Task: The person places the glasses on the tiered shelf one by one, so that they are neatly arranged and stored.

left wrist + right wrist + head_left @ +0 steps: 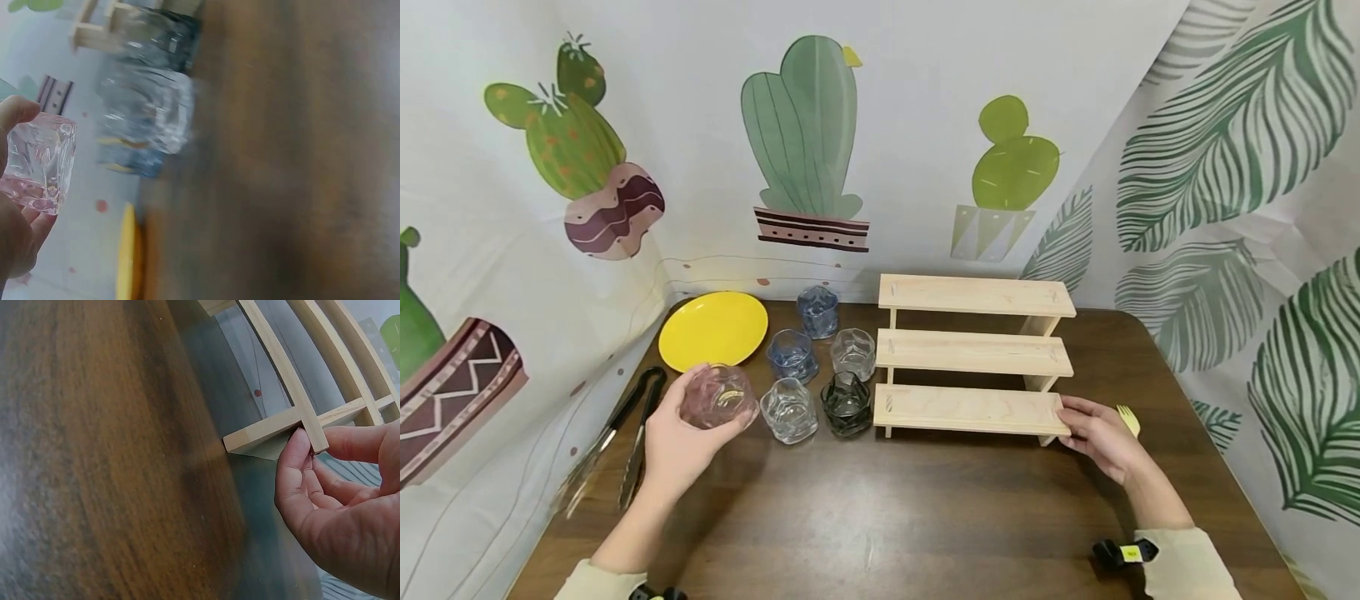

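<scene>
My left hand [681, 437] grips a pink-tinted glass [718, 397], raised above the table in front of the yellow plate [713, 331]. In the left wrist view, thumb and fingers wrap the pink glass [40, 162] from either side. With thumb and fingertips, my right hand [1101, 435] pinches the right end of the lowest board of a three-tier wooden shelf [966, 408]. That pinch at the board's corner is plain in the right wrist view, where the shelf [281, 362] appears tilted. Left of the shelf stand clear glasses [788, 411], blue glasses [792, 356] and a dark grey glass [847, 405].
Black-handled tongs [636, 433] lie at the table's left edge, beside my left forearm. A pale yellow fork [1127, 419] is partly hidden behind my right hand. Patterned cloth [910, 150] hangs behind the brown table [880, 517].
</scene>
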`<state>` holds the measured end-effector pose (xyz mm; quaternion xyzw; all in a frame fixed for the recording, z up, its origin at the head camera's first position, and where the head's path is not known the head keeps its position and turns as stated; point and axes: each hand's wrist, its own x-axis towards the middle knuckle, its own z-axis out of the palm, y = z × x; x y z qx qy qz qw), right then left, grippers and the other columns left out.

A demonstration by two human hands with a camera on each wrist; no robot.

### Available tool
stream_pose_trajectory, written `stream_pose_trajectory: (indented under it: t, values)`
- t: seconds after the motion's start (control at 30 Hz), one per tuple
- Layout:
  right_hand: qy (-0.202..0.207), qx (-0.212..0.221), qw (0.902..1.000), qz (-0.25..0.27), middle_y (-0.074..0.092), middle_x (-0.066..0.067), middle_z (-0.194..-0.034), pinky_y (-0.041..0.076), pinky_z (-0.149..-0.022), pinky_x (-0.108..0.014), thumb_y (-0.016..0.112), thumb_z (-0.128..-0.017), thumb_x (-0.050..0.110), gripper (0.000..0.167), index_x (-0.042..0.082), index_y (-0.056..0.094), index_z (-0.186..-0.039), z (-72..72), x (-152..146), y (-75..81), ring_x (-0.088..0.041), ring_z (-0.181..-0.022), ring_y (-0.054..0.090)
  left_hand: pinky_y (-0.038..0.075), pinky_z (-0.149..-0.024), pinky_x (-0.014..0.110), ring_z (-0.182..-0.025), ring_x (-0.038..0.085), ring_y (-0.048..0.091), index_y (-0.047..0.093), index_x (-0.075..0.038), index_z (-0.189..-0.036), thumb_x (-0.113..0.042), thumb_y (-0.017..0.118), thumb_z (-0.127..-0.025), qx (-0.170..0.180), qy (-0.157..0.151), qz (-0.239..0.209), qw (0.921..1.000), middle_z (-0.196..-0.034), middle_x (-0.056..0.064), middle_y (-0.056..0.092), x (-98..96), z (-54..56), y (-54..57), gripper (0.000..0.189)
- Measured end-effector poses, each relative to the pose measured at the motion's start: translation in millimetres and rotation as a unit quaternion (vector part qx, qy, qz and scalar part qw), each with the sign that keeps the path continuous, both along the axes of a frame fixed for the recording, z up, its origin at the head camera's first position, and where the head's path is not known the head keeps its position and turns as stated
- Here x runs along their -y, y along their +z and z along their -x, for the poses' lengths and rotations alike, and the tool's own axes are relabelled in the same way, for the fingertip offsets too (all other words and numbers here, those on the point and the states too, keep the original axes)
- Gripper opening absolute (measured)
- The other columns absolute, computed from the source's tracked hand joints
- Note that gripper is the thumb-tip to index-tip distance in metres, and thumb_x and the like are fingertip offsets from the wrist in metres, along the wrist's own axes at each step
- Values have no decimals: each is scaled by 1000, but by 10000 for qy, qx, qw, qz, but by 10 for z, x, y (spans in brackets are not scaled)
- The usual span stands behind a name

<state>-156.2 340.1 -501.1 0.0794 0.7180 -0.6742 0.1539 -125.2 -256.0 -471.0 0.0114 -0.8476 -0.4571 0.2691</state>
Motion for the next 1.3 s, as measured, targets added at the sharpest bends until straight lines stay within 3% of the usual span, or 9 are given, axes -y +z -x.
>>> stream_pose_trajectory:
  t: [0.1, 0.33, 0.5, 0.67, 0.87, 1.0, 1.2, 1.3]
  values:
    - [13, 15, 10000, -4, 62, -4, -113, 58, -78, -26, 56, -107, 12, 66, -18, 21, -154, -4, -9, -14, -8, -94, 65, 47, -94, 11, -112, 2, 64, 61, -13, -140, -3, 102, -58, -161, -294, -142, 9993, -129, 3, 70, -63, 18, 149, 92]
    - [-8, -25, 10000, 87, 63, -2, -111, 58, -77, -25, 57, -107, 12, 66, -18, 21, -154, 12, -16, -26, -8, -94, 66, 46, -102, 17, -122, 9, 62, 56, -12, -140, -8, 101, -64, -114, -910, -460, 9947, -131, -2, 69, -312, 125, 502, 89]
    - [-44, -56, 9997, 239, 64, -2, -108, 58, -76, -24, 57, -107, 11, 64, -18, 23, -153, 13, -22, -22, -8, -92, 66, 49, -97, 19, -121, 16, 63, 53, -15, -140, -18, 101, -67, 96, -1266, -489, 9907, -129, -4, 70, -537, 270, 687, 87]
    - [-45, -69, 9996, 266, 64, -2, -108, 58, -77, -24, 57, -107, 11, 64, -18, 23, -152, -2, -24, -30, -9, -92, 66, 52, -84, 19, -111, 15, 68, 52, -17, -139, -24, 101, -67, 199, -1534, -354, 9873, -127, -8, 71, -779, 433, 802, 88]
    - [-67, -102, 9996, 268, 63, -2, -110, 58, -77, -25, 57, -107, 11, 64, -18, 24, -152, -11, -30, -45, -8, -93, 66, 58, -83, 31, -101, 18, 70, 51, -20, -140, -24, 101, -66, 279, -1872, -392, 9811, -126, -7, 72, -1128, 662, 937, 90]
    - [-54, -125, 9996, 230, 63, -2, -112, 58, -78, -24, 57, -107, 12, 65, -18, 22, -153, -5, -33, -55, -8, -94, 65, 61, -82, 37, -103, 20, 70, 50, -21, -141, -26, 101, -66, 368, -2134, -456, 9752, -127, -1, 71, -1409, 819, 1035, 90]
    - [-87, -94, 9996, 243, 62, -2, -112, 58, -77, -24, 56, -107, 12, 65, -18, 22, -153, -13, -20, -59, -8, -94, 66, 59, -84, 34, -105, 18, 68, 49, -20, -139, -26, 101, -67, 285, -2625, -401, 9637, -128, -3, 69, -1893, 1071, 1117, 88]
    - [-76, -34, 9997, 238, 63, -2, -112, 58, -78, -25, 56, -107, 11, 65, -18, 21, -153, -7, -18, -33, -8, -93, 66, 58, -86, 32, -106, 16, 66, 50, -21, -137, -28, 101, -65, 321, -2729, -383, 9607, -128, -3, 68, -2143, 1175, 1147, 89]
